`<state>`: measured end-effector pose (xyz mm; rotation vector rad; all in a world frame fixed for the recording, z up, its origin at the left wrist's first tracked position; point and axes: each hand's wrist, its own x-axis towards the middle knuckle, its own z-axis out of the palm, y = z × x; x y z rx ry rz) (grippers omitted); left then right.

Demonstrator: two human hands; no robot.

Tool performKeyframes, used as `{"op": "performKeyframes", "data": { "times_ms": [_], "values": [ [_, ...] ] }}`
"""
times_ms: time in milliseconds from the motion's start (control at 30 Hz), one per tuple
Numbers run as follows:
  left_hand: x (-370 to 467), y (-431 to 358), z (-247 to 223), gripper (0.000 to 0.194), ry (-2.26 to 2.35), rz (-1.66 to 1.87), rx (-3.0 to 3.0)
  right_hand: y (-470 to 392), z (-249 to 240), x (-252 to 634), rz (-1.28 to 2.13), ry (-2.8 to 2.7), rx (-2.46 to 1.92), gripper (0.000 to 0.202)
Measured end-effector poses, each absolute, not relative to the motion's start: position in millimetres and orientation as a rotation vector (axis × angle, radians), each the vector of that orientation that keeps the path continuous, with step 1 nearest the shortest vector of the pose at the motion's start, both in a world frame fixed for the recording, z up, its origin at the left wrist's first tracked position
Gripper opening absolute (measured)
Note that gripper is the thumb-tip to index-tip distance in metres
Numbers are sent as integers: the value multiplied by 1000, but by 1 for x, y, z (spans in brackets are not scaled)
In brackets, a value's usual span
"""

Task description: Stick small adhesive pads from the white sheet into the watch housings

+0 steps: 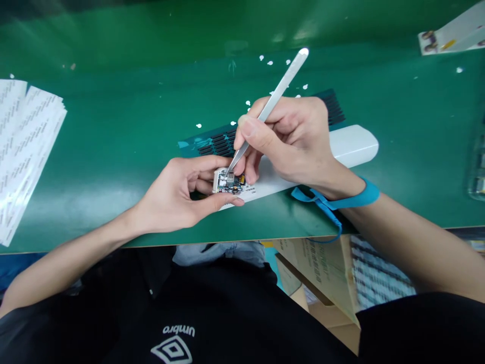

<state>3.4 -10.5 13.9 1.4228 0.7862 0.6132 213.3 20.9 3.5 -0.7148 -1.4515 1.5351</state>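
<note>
A small white device with an exposed circuit board (229,182) is pinched between the thumb and fingers of my left hand (178,194). My right hand (291,139) grips metal tweezers (282,86) like a pen, and their tips touch or hover just over the board; which of the two cannot be told. Fingertips of the right hand are at the device's right edge. Under both hands lies a long white plastic piece (354,145) with small print near the device. Behind it is a dark sheet with rows of black strips (217,144), partly hidden by the right hand.
Small white round bits (199,126) are scattered over the green table (113,126). White printed sheets (28,151) lie at the left, a white packet (454,38) at the back right. A blue wrist strap (352,196) hangs over the front edge, above a cardboard box (322,263).
</note>
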Motion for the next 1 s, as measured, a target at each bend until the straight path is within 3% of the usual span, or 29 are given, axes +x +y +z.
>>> {"op": "performKeyframes", "data": {
  "times_ms": [233,467,567,733,833,1000],
  "values": [
    [3,-13,14,21,790,654,1502,11,6,208,1395,-1466,-755,32],
    [-11,-1,20,24,864,904,1624,8,11,225,760,-1545,-919,27],
    [-14,8,23,39,826,809,1852,19,7,232,624,-1871,-984,28],
    [-18,16,22,56,755,694,2058,34,-5,231,767,-2054,-931,28],
    [-30,25,21,50,721,662,2161,36,-8,232,774,-2128,-888,28],
    [-49,49,20,22,642,544,2388,39,-11,234,850,-2109,-932,28]
  ]
}}
